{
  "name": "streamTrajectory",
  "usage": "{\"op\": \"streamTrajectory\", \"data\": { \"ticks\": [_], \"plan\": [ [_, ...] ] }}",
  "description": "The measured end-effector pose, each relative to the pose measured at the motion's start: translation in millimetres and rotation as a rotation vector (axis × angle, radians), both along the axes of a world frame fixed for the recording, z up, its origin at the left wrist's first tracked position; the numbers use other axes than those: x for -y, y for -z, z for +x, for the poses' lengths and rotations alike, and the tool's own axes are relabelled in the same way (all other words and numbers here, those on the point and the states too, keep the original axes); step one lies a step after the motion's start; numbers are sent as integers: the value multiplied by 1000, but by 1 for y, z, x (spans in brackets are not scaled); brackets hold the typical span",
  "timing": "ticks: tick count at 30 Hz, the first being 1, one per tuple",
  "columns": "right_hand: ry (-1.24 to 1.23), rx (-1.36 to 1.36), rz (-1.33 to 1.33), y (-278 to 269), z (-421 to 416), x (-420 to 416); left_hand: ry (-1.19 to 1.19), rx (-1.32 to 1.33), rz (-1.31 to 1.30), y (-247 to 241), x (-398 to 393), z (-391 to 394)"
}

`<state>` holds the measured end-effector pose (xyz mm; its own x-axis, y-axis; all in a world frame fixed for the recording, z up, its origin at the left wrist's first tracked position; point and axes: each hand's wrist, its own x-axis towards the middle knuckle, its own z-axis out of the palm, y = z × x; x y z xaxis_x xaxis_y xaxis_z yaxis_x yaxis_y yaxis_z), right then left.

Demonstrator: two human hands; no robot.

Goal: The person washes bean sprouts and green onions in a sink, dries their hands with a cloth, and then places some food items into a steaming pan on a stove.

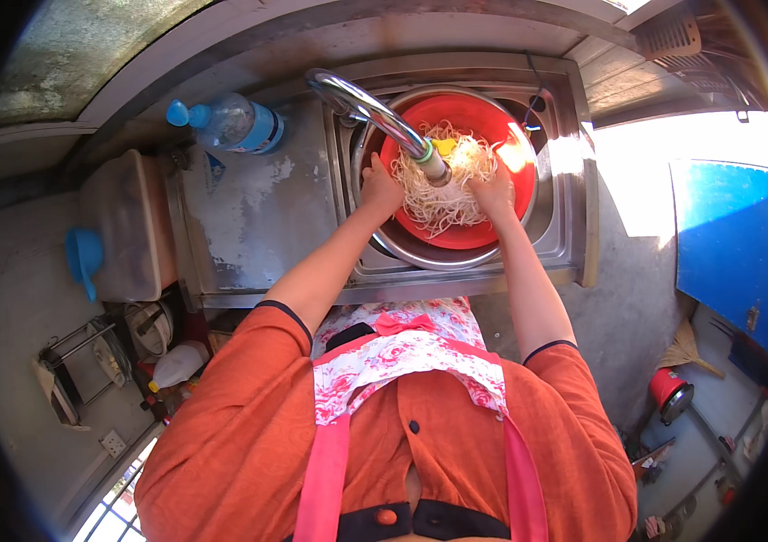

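A red plastic basin [521,183] full of bean sprouts [435,203] sits inside a larger metal bowl [418,258] in the stainless steel sink [550,230]. At the basin's left side, my left hand [382,188] grips the rim, with some fingertips hidden. My right hand [494,194] reaches inside on the right, its fingers partly buried among the sprouts, so its grip is unclear. The curved chrome faucet [384,118] comes over from the back, and its spout end hangs above the sprouts. A small yellow thing [444,146] shows beside the spout.
On the metal drainboard [255,217] stands a clear plastic bottle [238,125] with a blue top. Farther left are a large plastic tub [123,230] and a blue dipper [84,257]. A blue panel [729,237], a straw broom [685,349] and a red pot [668,389] are at right.
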<state>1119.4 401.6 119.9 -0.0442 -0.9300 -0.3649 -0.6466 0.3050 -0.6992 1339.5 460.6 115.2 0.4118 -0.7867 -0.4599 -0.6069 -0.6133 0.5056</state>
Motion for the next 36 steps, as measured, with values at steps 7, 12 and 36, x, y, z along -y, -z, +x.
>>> {"op": "streamTrajectory", "data": {
  "ticks": [7,12,36],
  "plan": [
    [-107,-68,-111,-69,2,-10,-177,-584,46,-68,-18,20],
    [-454,-211,-122,-48,30,-41,-142,-661,137,-46,-40,19],
    [-324,167,248,-37,31,-29,-281,-818,140,-40,-57,15]
  ]
}}
